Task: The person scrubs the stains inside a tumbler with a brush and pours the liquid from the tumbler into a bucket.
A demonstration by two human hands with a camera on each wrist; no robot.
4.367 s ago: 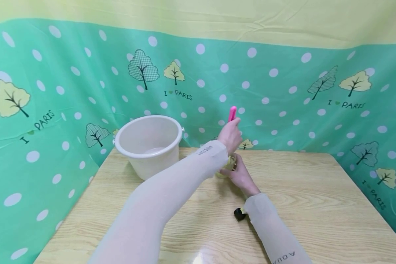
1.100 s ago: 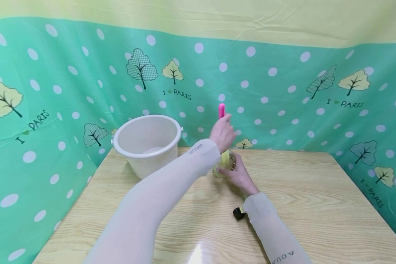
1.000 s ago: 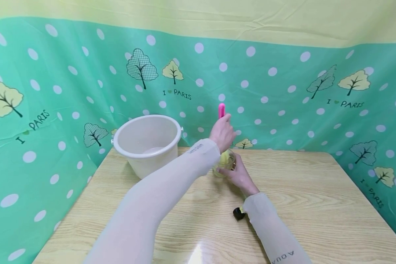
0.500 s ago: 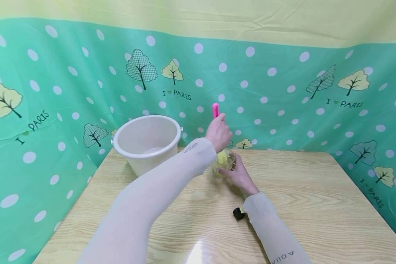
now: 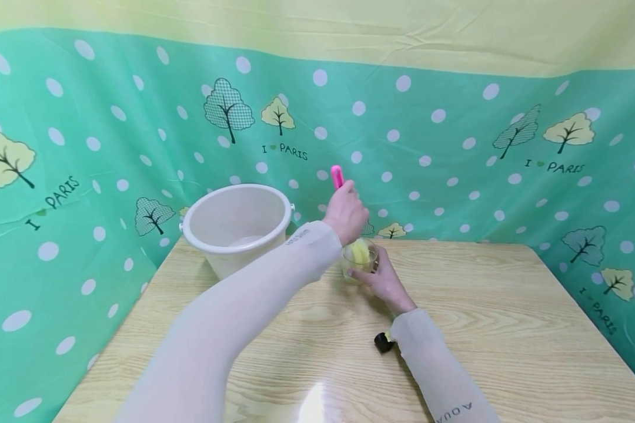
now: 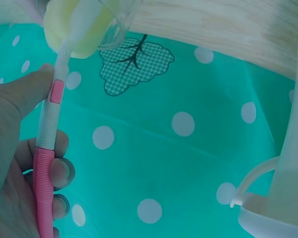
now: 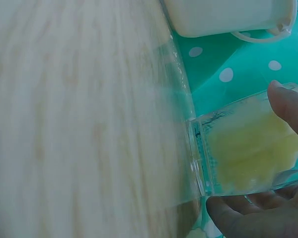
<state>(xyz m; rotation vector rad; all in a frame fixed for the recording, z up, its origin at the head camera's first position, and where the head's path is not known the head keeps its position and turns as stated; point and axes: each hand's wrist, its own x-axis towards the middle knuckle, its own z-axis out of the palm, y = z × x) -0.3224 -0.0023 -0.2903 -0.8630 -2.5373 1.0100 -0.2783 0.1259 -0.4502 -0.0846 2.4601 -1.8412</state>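
In the head view my left hand grips a cleaning brush by its pink handle, whose end sticks up above the fist. The left wrist view shows the pink and white shaft held along the fingers, thumb on the white part near a pink button. Its pale yellow sponge head sits inside a clear drinking glass. My right hand holds that glass from the right, thumb on one side and fingers on the other. The right wrist view shows the yellow sponge blurred through the glass wall.
A large white bucket with handle lugs stands at the back left of the wooden table. A green, dotted, tree-printed cloth hangs right behind the table edge. A small black item sits at my right cuff.
My left hand and the pink handle end have swung left, and the handle now leans left. More of the yellow sponge shows in the glass. My right hand and the glass have hardly moved.
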